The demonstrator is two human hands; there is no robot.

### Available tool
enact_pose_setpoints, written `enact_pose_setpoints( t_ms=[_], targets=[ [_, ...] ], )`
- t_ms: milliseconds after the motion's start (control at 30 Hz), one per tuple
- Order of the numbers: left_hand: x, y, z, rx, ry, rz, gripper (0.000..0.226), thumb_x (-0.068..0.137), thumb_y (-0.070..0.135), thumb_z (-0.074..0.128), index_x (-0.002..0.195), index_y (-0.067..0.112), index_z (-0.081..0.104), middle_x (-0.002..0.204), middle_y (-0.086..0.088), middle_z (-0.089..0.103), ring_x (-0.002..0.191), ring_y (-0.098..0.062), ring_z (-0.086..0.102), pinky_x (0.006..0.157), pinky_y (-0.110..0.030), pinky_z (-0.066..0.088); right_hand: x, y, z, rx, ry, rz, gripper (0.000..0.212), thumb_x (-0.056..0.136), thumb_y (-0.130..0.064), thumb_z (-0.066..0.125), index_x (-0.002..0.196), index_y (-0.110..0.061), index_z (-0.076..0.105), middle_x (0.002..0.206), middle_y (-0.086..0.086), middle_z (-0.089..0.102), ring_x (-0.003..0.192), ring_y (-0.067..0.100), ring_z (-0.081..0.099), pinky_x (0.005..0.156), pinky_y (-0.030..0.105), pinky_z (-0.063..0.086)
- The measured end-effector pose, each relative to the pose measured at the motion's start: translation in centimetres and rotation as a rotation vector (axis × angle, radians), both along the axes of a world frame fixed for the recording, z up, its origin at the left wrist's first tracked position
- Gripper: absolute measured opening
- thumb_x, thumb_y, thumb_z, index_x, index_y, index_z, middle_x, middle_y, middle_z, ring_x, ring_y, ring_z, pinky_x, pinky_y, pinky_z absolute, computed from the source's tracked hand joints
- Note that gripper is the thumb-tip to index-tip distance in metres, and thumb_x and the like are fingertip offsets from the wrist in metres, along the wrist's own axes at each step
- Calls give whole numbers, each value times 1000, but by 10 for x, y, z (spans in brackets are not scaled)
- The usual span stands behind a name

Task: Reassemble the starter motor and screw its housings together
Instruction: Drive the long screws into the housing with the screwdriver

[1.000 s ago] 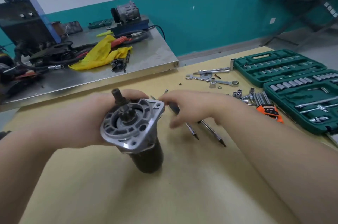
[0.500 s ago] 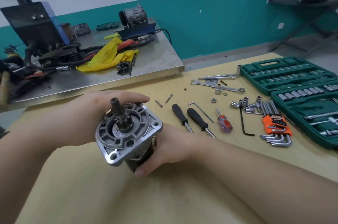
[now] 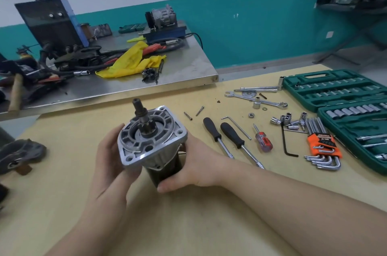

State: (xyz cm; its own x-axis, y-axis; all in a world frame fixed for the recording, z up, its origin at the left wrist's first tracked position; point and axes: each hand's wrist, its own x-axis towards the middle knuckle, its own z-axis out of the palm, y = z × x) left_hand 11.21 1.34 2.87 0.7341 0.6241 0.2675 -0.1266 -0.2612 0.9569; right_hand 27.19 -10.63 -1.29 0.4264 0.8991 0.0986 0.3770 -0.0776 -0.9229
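Two hands clamp the motor [image 3: 155, 147]: left hand [image 3: 109, 163] cups its flange, right hand [image 3: 194, 165] wraps its body; seat housings flush before fetching the screws [image 3: 193, 113] just right of it.

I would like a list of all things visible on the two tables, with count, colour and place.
starter motor: 1, silver and black, held above the wooden table
loose screws: 2, silver, behind the motor
screwdrivers: 2 black-handled, 1 small red, right of the motor
hex key set: 1, orange holder, near the cases
socket cases: 2, green, far right
wrenches: several, silver, far side
yellow cloth: 1, on the metal table
left hand: holds the flange
right hand: holds the body
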Motion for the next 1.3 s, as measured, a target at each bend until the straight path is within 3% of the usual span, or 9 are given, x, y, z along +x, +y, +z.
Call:
enact_pose_setpoints(
  t_ms=[133,233,367,433,533,600,733,967,1300],
  targets=[
    [-8,-9,-27,71,-93,-222,90,84,9,75,162,18,31,156,-1,56,139,-22,60,107,-44,56,-8,-2,0,17,-49,-114,121,50,-52,100,150,-52,32,138,-36,53,125,-16,52,113,27,43],
    [7,-20,-24,120,-26,-45,77,78,31,86,147,27,55,137,0,72,124,-19,72,99,-50,59,-11,-3,4,73,-115,-142,123,54,-44,100,156,-43,31,147,-27,52,135,-3,51,117,37,47],
    [8,-19,-23,157,57,20,60,66,42,86,120,21,71,113,1,78,108,-18,75,91,-42,62,6,-18,29,-85,-230,-6,120,56,-39,100,153,-55,32,141,-41,52,132,-19,46,105,10,45],
    [5,-18,-23,210,79,5,53,69,41,84,117,21,70,114,2,74,107,-12,72,91,-29,59,27,-25,49,-216,-332,40,97,73,-34,90,151,-58,38,135,-49,53,125,-29,44,99,8,42],
    [5,-19,-22,258,50,-6,34,78,25,82,109,32,69,106,9,75,98,-6,71,80,-11,53,57,-19,54,-190,-394,-168,54,92,-10,69,137,-39,65,121,-27,72,116,-12,61,104,29,52],
    [6,-19,-23,238,41,6,43,78,27,82,119,30,69,112,8,75,104,-7,72,86,-17,56,70,0,48,-215,-472,-405,43,97,-9,60,133,-31,69,120,-17,73,116,4,65,105,37,53],
    [6,-19,-24,192,52,0,66,77,34,84,138,21,63,133,2,69,124,-13,67,105,-43,56,89,41,26,-577,-765,-391,42,104,-27,51,145,-31,57,148,-2,58,142,26,46,114,48,41],
    [2,-18,-29,222,-11,-21,39,79,36,83,115,32,70,121,0,73,116,-18,69,95,-27,54,87,56,8,-714,-1198,-250,21,100,-26,53,117,-26,66,118,-3,66,117,26,50,92,41,37],
    [1,-22,-27,302,-132,-37,39,83,19,83,109,44,67,110,17,75,105,-4,71,85,-7,50,63,32,13,-617,-1091,-260,24,95,-9,53,106,-29,59,96,-3,44,97,26,52,97,44,35]
  ],
)
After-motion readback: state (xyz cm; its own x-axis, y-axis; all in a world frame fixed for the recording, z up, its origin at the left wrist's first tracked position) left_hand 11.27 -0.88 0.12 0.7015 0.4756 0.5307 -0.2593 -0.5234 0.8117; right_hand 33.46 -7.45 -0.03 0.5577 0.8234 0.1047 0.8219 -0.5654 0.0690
